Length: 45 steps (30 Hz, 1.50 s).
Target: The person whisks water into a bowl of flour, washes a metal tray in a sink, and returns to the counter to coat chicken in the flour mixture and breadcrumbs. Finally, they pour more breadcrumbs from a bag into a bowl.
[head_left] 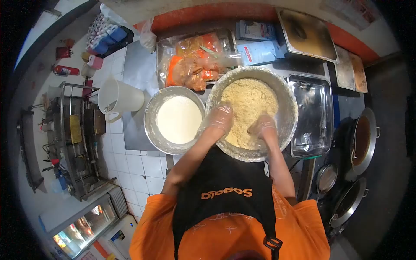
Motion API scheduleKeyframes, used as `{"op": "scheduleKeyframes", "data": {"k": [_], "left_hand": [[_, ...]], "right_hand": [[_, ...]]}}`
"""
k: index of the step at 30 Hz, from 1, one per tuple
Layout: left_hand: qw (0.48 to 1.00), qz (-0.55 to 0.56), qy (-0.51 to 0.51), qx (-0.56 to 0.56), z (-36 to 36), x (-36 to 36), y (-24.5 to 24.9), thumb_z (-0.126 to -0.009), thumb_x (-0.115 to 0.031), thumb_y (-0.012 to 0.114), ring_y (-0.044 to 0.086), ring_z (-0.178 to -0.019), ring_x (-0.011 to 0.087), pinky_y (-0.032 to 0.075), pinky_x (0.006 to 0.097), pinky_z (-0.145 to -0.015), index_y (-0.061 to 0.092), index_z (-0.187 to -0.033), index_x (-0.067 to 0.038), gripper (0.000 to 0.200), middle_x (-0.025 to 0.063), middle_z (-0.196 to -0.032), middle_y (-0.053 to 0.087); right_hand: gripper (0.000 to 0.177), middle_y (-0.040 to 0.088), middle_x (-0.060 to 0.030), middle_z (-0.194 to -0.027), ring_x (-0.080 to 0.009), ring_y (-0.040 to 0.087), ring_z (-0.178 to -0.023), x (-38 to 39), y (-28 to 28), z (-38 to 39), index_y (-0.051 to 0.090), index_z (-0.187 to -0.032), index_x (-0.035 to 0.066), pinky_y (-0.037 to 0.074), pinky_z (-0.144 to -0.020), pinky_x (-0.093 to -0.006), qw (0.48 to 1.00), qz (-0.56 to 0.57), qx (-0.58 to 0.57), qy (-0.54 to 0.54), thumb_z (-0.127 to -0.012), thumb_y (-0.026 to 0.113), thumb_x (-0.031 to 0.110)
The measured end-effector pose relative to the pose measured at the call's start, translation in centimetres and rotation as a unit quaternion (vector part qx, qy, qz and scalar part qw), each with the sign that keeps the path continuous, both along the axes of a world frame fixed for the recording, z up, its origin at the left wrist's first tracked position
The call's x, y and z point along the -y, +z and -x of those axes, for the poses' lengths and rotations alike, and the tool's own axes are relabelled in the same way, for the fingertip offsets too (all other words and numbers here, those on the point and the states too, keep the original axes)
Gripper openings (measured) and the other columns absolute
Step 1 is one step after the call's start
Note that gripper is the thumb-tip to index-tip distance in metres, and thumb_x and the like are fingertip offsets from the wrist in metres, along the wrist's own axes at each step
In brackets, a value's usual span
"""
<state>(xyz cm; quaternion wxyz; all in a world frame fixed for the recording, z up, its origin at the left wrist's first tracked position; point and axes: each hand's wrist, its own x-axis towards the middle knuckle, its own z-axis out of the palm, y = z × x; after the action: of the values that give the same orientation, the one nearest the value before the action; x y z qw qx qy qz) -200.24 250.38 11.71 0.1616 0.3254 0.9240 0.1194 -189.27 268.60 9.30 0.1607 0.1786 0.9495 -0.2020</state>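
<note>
The bowl of breadcrumbs (pixel 289 123) sits on the counter (pixel 138 73) directly before the person, with the left hand (pixel 220 118) and the right hand (pixel 263 126) in the crumbs. Just beside it on the left stands the bowl of batter (pixel 150 126), and farther left the pitcher (pixel 119 99). Behind both bowls lies a tray of bagged food (pixel 161 47), with cartons (pixel 258 43) to its right. A deep pan (pixel 310 115) lies right of the breadcrumb bowl, with pots (pixel 363 138) beyond it.

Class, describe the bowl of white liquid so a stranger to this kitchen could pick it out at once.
Find the grey worktop before the person in orange, then the large metal bowl of yellow crumbs with the gloved left hand and right hand in it. To that bowl's left sits a smaller metal bowl. It alone holds smooth white liquid, and no hand is in it.
</note>
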Motion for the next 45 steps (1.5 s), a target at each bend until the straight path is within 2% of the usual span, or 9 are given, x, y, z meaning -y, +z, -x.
{"op": "scheduleKeyframes", "data": {"k": [4, 10, 12, 16, 21, 24, 30, 39, 45], "left_hand": [[0.999, 0.021, -0.025, -0.001, -0.2, -0.1, -0.9, -0.087, -0.012, 0.057, 0.067, -0.099, 0.0399, 0.054, 0.0472, -0.088, 0.053, -0.129, 0.005, 0.045, 0.0241, -0.105, 0.067], [0.993, 0.080, -0.013, 0.084, -0.3, -0.7, 0.9, -0.088, -0.005, 0.048, 0.055, -0.127, 0.0386, 0.046, 0.0455, -0.104, 0.032, -0.150, 0.009, 0.065, 0.0311, -0.143, 0.048], [0.997, 0.054, -0.053, 0.028, -0.9, -0.5, 0.6, -0.088, -0.005, 0.048, 0.049, -0.133, 0.0382, 0.043, 0.0448, -0.108, 0.029, -0.152, 0.008, 0.067, 0.0310, -0.149, 0.041], [0.983, 0.105, -0.147, 0.011, -2.4, -1.3, -2.4, -0.090, -0.007, 0.046, 0.041, -0.141, 0.0382, 0.037, 0.0424, -0.114, 0.021, -0.154, 0.009, 0.070, 0.0304, -0.152, 0.038], [0.975, 0.142, -0.135, 0.106, -1.6, -1.0, 1.0, -0.089, -0.009, 0.047, 0.050, -0.132, 0.0379, 0.041, 0.0410, -0.109, 0.027, -0.148, 0.015, 0.066, 0.0326, -0.142, 0.048], [0.976, 0.105, -0.156, 0.111, -0.4, 0.2, 2.4, -0.087, -0.007, 0.047, 0.061, -0.118, 0.0383, 0.047, 0.0412, -0.101, 0.033, -0.145, 0.016, 0.064, 0.0328, -0.130, 0.058], [0.995, -0.065, -0.028, 0.074, 0.4, 1.8, 2.7, -0.086, -0.006, 0.052, 0.067, -0.093, 0.0406, 0.052, 0.0454, -0.084, 0.039, -0.143, 0.010, 0.060, 0.0280, -0.106, 0.066], [0.968, -0.220, 0.055, 0.104, 1.7, 2.9, 1.7, -0.086, -0.008, 0.057, 0.061, -0.092, 0.0435, 0.049, 0.0493, -0.080, 0.045, -0.142, 0.000, 0.059, 0.0258, -0.098, 0.063], [0.988, -0.093, 0.027, 0.120, 1.4, 2.4, 3.3, -0.088, -0.012, 0.058, 0.061, -0.097, 0.0441, 0.049, 0.0498, -0.086, 0.040, -0.147, 0.002, 0.063, 0.0306, -0.102, 0.062]], "right_hand": [[0.042, 0.069, -0.0284, -0.093, -0.0399, 0.068, -0.093, 0.0, 0.2, 0.3, 0.069, -0.088, -0.007, 0.054, -0.085, -0.0445, 0.995, 0.079, 0.002, -0.057, -0.071, 0.084, 0.028], [0.038, 0.068, -0.0272, -0.079, -0.0384, 0.070, -0.075, 0.9, 1.6, 2.0, 0.071, -0.092, -0.006, 0.053, -0.069, -0.0463, 0.981, 0.170, -0.018, -0.090, -0.069, 0.084, 0.020], [0.042, 0.064, -0.0344, -0.113, -0.0415, 0.063, -0.113, 2.0, 8.7, 4.1, 0.061, -0.117, -0.011, 0.050, -0.097, -0.0444, 0.987, 0.151, 0.039, -0.047, -0.085, 0.069, 0.015], [0.066, 0.019, -0.0296, -0.161, -0.0427, 0.022, -0.149, 3.0, -3.8, 3.7, 0.020, -0.153, -0.012, 0.020, -0.123, -0.0449, 0.962, -0.134, -0.088, 0.223, -0.093, 0.043, 0.002], [0.064, 0.047, -0.0323, -0.144, -0.0391, 0.043, -0.139, -1.9, -2.6, 3.0, 0.041, -0.143, -0.013, 0.033, -0.117, -0.0430, 0.908, -0.247, -0.063, 0.333, -0.085, 0.058, 0.008], [0.035, 0.071, -0.0244, -0.093, -0.0363, 0.070, -0.083, -2.9, 3.2, 5.6, 0.068, -0.109, -0.004, 0.055, -0.071, -0.0436, 0.986, -0.057, -0.127, 0.090, -0.081, 0.070, 0.018], [0.056, 0.071, -0.0209, -0.095, -0.0340, 0.070, -0.084, 0.6, 3.0, 7.0, 0.071, -0.094, -0.003, 0.053, -0.074, -0.0439, 0.965, 0.224, -0.004, -0.137, -0.070, 0.084, 0.047], [0.067, 0.071, -0.0169, -0.097, -0.0276, 0.069, -0.081, -0.1, 8.7, 5.0, 0.067, -0.119, 0.000, 0.056, -0.076, -0.0410, 0.963, 0.168, -0.195, -0.080, -0.066, 0.090, 0.034], [0.048, 0.070, -0.0222, -0.108, -0.0371, 0.069, -0.099, -1.1, 5.8, -0.3, 0.070, -0.114, -0.001, 0.054, -0.088, -0.0443, 0.999, -0.013, -0.023, 0.033, -0.075, 0.082, 0.026]]}}
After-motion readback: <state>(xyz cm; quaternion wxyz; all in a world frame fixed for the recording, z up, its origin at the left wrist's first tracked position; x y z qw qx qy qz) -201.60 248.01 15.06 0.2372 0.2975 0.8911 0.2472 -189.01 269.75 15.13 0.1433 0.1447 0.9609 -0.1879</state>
